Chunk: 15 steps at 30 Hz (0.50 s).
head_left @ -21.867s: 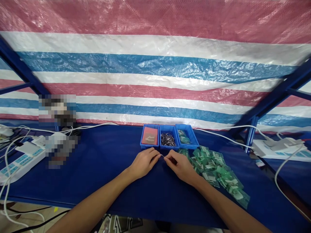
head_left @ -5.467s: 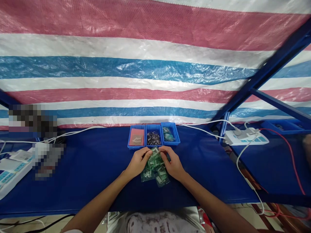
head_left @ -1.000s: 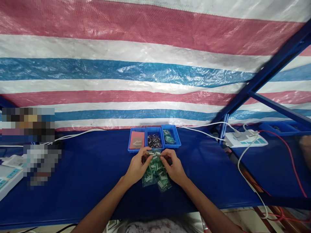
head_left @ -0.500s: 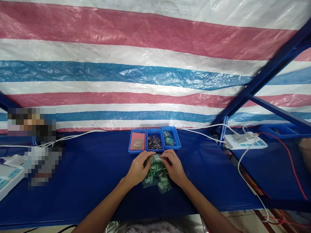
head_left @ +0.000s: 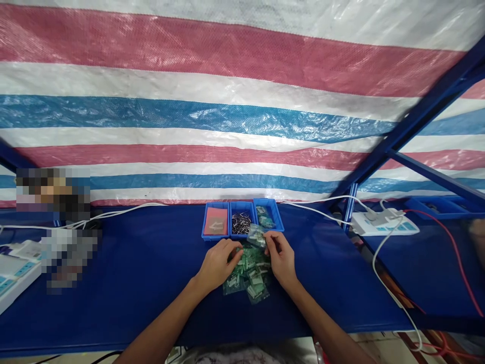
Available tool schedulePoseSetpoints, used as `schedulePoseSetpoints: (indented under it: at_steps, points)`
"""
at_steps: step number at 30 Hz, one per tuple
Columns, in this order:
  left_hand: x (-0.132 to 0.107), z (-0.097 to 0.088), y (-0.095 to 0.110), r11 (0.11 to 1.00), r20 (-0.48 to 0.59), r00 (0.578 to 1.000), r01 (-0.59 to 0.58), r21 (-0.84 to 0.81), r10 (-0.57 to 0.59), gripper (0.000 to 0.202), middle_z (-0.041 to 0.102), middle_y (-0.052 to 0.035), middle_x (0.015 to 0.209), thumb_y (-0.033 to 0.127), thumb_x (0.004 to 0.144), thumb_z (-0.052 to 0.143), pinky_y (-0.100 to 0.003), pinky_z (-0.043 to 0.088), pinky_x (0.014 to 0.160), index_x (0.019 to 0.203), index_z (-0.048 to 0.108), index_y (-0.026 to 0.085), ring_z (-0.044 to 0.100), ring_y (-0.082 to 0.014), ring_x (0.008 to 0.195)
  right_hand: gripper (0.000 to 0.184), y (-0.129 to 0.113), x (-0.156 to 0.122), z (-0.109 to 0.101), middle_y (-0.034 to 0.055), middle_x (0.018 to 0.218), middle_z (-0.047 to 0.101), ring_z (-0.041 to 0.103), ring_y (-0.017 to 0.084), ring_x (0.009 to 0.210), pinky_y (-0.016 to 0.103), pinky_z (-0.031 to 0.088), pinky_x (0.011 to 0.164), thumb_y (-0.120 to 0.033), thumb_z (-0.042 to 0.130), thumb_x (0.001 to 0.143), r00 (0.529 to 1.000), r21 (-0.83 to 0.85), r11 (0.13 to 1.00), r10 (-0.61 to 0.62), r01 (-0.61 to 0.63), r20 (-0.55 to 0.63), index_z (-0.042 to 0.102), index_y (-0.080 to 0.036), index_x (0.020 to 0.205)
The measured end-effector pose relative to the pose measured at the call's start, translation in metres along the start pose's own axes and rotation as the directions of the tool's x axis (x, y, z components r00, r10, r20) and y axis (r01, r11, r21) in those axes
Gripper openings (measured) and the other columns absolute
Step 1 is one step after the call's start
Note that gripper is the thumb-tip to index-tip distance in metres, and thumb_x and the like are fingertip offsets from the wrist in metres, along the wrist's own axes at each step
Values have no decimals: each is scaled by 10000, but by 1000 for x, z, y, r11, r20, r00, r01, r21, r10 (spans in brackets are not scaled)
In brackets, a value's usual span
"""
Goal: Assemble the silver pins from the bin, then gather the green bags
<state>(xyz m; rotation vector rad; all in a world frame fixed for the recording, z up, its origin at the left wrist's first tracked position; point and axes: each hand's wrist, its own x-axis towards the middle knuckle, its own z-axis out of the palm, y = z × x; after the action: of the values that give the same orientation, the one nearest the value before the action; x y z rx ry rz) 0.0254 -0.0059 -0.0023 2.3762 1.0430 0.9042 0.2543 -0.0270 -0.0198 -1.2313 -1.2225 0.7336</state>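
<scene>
My right hand (head_left: 281, 257) pinches a small clear plastic bag (head_left: 256, 235) by its right side, raised in front of the blue bins. What is inside the bag is too small to make out. Over the left edge of a pile of small clear bags (head_left: 248, 275) with green and whitish contents, my left hand (head_left: 217, 262) is curved, thumb and forefinger slightly apart with nothing seen between them. The pile lies on the blue tabletop (head_left: 151, 283) between both hands.
Behind the pile stand a blue bin with pink sheets (head_left: 216, 220), a bin of small metal pins (head_left: 240, 222) and a bin of small bags (head_left: 264, 216). Power strips (head_left: 384, 223) and white cables lie at the right. A striped sheet (head_left: 227, 116) hangs behind.
My hands have parted. My right hand has moved slightly right with the small bag, which now shows up before the bins; my left hand has come away from it.
</scene>
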Motion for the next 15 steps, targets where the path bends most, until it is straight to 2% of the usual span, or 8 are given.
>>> schedulePoseSetpoints:
  at_steps: [2, 3, 5, 7, 10, 12, 15]
  points:
    - [1, -1, 1, 999, 23, 999, -37, 21, 36, 259, 640, -42, 889, 371, 1130, 456, -304, 475, 714, 1146, 658, 208, 607, -188, 827, 244, 1, 3, -2, -18, 700, 575, 561, 168, 582, 295, 477, 558, -439, 562, 1069, 998, 1, 1000, 9, -9, -67, 683, -231, 1110]
    - [1, -1, 2, 998, 33, 998, -49, 27, 48, 258, 645, -46, 906, 368, 1130, 459, -309, 481, 727, 1135, 660, 207, 608, -190, 838, 264, 1, 4, -3, 1, 746, 617, 571, 171, 591, 295, 478, 541, -444, 552, 1070, 996, -1, 1000, 8, -8, -89, 685, -231, 1152]
    - [2, -3, 3, 997, 50, 996, -71, 37, 69, 250, 649, -51, 926, 366, 1125, 473, -322, 492, 746, 1125, 664, 205, 605, -194, 848, 327, 0, 5, -4, 61, 960, 706, 598, 175, 626, 293, 467, 495, -446, 526, 1075, 993, -5, 1000, 1, -1, -117, 649, -242, 1298]
    - [2, -4, 4, 995, 60, 994, -90, 47, 87, 245, 650, -56, 945, 379, 1115, 495, -335, 507, 763, 1130, 668, 206, 605, -202, 863, 386, 0, 5, -5, 101, 1144, 708, 615, 178, 661, 296, 471, 484, -439, 519, 1073, 990, -22, 1000, -19, 16, -138, 586, -256, 1407]
    - [2, -5, 4, 993, 76, 993, -101, 66, 96, 294, 651, -81, 1063, 462, 1075, 571, -357, 540, 816, 1207, 663, 216, 629, -231, 963, 357, -2, 4, -7, 84, 1061, 695, 600, 179, 668, 316, 515, 563, -432, 547, 1062, 989, -100, 994, -56, 42, -136, 606, -238, 1357]
    - [1, -3, 2, 991, 98, 991, -101, 84, 93, 407, 634, -103, 1180, 531, 1022, 642, -385, 558, 865, 1292, 640, 226, 635, -266, 1061, 280, -3, 2, -7, 59, 957, 681, 598, 188, 681, 323, 516, 608, -428, 557, 1062, 996, -177, 983, -69, 58, -59, 660, -229, 1229]
    - [0, 1, -2, 988, 117, 989, -102, 115, 89, 570, 604, -123, 1284, 580, 963, 705, -435, 568, 921, 1403, 582, 241, 626, -309, 1146, 220, -6, 1, -5, 35, 853, 664, 601, 202, 702, 325, 490, 634, -398, 549, 1074, 984, -309, 943, -78, 125, 161, 697, -235, 1066]
